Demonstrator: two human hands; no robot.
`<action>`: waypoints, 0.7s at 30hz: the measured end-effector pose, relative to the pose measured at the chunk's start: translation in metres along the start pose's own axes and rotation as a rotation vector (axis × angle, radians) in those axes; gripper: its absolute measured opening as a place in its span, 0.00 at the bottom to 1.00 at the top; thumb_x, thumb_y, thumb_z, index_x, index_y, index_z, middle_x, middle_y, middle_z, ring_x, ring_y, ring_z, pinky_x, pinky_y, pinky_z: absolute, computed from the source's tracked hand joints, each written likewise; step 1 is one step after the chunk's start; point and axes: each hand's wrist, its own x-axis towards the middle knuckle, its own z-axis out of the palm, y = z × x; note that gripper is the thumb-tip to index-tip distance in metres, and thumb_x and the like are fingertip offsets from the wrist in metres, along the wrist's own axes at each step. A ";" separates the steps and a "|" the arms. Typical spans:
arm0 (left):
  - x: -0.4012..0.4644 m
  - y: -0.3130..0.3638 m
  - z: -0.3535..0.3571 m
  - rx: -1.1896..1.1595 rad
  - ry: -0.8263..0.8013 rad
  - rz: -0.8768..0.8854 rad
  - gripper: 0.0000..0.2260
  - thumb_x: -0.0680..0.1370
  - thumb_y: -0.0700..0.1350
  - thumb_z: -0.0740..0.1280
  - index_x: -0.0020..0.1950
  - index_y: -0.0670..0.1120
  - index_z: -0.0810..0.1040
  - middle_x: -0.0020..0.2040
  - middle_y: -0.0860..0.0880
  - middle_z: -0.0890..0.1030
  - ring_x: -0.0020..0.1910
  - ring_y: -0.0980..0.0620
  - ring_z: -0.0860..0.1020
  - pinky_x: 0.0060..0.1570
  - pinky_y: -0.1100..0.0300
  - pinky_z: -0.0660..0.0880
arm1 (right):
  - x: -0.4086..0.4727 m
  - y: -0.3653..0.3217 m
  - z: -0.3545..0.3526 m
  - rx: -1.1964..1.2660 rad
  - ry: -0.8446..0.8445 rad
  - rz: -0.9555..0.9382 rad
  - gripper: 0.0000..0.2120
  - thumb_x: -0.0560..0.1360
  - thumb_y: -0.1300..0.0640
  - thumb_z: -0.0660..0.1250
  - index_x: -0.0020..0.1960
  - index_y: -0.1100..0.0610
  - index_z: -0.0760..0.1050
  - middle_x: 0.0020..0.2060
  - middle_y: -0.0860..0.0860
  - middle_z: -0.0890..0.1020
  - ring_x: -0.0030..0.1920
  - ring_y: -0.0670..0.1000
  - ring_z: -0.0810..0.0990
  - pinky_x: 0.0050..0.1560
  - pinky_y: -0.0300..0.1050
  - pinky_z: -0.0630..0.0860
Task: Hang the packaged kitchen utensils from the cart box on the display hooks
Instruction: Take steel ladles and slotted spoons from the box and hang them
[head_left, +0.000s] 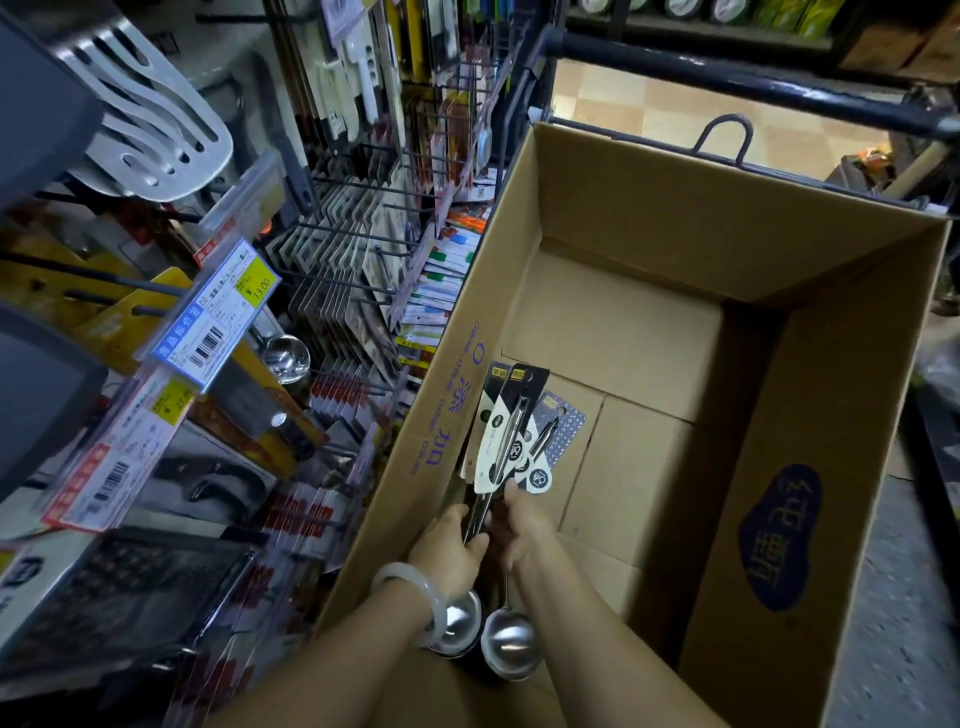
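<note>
Head view: one cardboard box (649, 218) is seen in the cart, and a bundle of packaged ladles (511, 441) is held inside it against the left wall. At least three card headers are counted, black-and-white and blue-patterned; two steel bowls (506, 642) are visible below the wrists. The handles are gripped by both the left hand (449, 545) and the right hand (524, 532), fingers curled round them. The exact ladle count is hidden by overlap. Display hooks (353, 249) at left are crowded, their far ends blurred.
</note>
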 end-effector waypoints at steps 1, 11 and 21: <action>0.000 0.000 0.001 -0.017 0.007 0.002 0.21 0.79 0.49 0.59 0.72 0.47 0.61 0.69 0.46 0.70 0.67 0.48 0.70 0.64 0.58 0.65 | -0.002 0.000 -0.001 0.002 -0.029 -0.003 0.11 0.79 0.55 0.60 0.60 0.59 0.70 0.39 0.55 0.77 0.35 0.53 0.74 0.41 0.48 0.75; 0.009 -0.003 0.018 -0.376 0.011 0.027 0.14 0.78 0.42 0.61 0.64 0.45 0.70 0.58 0.44 0.79 0.56 0.48 0.76 0.60 0.57 0.71 | -0.039 -0.010 -0.026 -0.124 -0.289 -0.031 0.05 0.79 0.59 0.61 0.44 0.54 0.69 0.38 0.53 0.80 0.37 0.52 0.79 0.36 0.42 0.73; 0.001 0.009 0.006 -0.608 0.125 0.118 0.11 0.79 0.48 0.60 0.51 0.45 0.79 0.45 0.50 0.82 0.46 0.55 0.79 0.47 0.67 0.73 | -0.071 -0.027 -0.021 -0.254 -0.357 -0.213 0.08 0.78 0.63 0.61 0.42 0.56 0.75 0.29 0.46 0.83 0.27 0.41 0.80 0.27 0.31 0.73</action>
